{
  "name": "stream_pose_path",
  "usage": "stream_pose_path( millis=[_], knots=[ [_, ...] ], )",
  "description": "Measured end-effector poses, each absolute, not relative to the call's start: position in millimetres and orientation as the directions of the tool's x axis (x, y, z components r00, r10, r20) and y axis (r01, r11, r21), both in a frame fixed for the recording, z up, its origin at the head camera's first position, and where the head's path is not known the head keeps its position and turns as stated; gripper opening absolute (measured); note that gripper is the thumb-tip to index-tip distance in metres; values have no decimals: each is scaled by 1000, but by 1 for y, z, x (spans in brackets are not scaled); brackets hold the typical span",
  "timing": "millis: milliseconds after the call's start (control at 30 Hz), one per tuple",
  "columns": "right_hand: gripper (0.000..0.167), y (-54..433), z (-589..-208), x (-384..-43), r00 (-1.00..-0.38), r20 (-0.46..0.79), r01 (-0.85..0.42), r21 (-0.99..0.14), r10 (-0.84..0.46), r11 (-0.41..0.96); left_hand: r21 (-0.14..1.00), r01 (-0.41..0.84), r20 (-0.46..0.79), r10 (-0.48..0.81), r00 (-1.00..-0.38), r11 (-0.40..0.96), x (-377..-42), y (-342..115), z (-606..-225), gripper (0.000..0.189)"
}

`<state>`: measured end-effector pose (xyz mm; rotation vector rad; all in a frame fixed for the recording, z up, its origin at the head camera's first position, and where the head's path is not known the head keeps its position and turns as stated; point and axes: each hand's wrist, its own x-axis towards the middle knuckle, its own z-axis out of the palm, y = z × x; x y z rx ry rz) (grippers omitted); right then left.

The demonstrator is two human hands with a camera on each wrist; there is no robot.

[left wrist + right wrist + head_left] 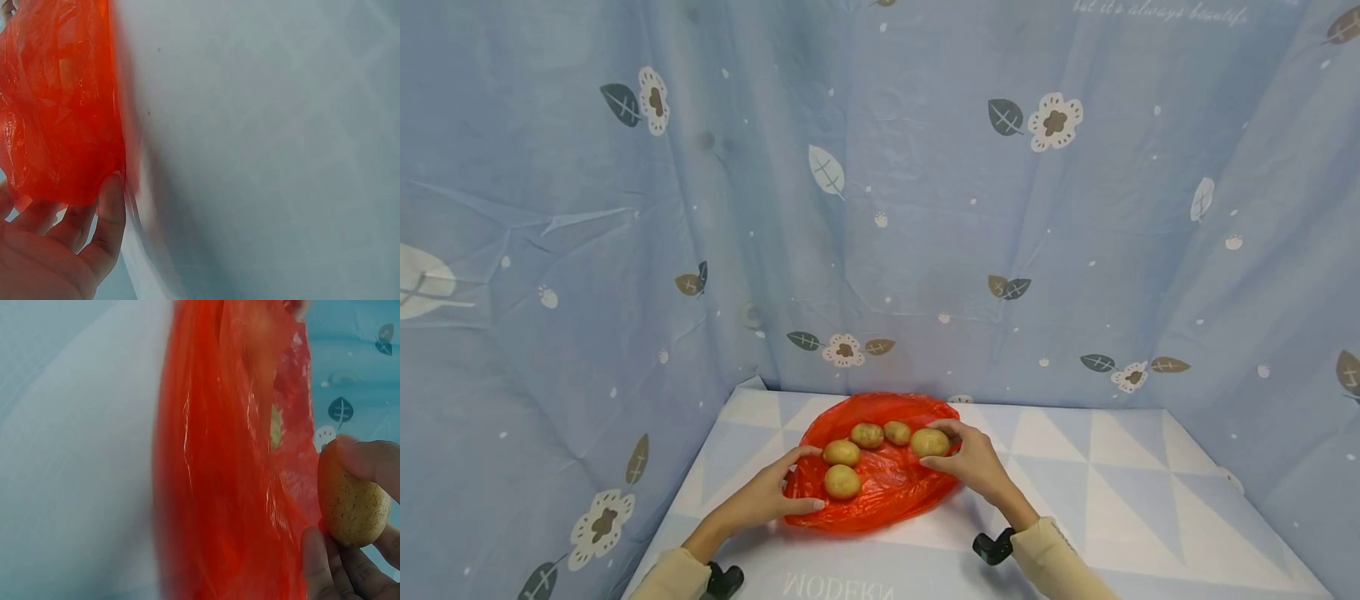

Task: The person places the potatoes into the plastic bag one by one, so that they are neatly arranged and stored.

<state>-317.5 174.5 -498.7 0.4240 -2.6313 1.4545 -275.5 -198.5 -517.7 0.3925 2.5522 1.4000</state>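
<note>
A red plastic bag (891, 496) lies spread on the table with its mouth facing up. Inside it several potatoes (842, 482) lie in a curve along the left and far side. My left hand (769, 493) grips the bag's left edge, thumb at the near side and fingers at the far side. The left wrist view shows its fingertips (111, 187) against the red film. At the bag's right side, my right hand (973, 457) holds another potato (930, 443) between thumb and fingers. That potato (353, 500) shows speckled yellow skin in the right wrist view.
The table (1120, 492) has a cover with pale blue and white triangles and printed letters near the front. A blue curtain (940, 208) with flowers and leaves hangs behind and on both sides. Black devices (994, 547) sit at both wrists.
</note>
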Motion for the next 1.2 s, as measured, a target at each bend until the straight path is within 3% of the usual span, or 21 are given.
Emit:
stream_pose_path(
  millis=[1200],
  knots=[
    [50,117,-516,-326,-919,213,-368,-766,-331,527,841,149,-41,335,-941,521,-276,-199,-519,78]
  ],
)
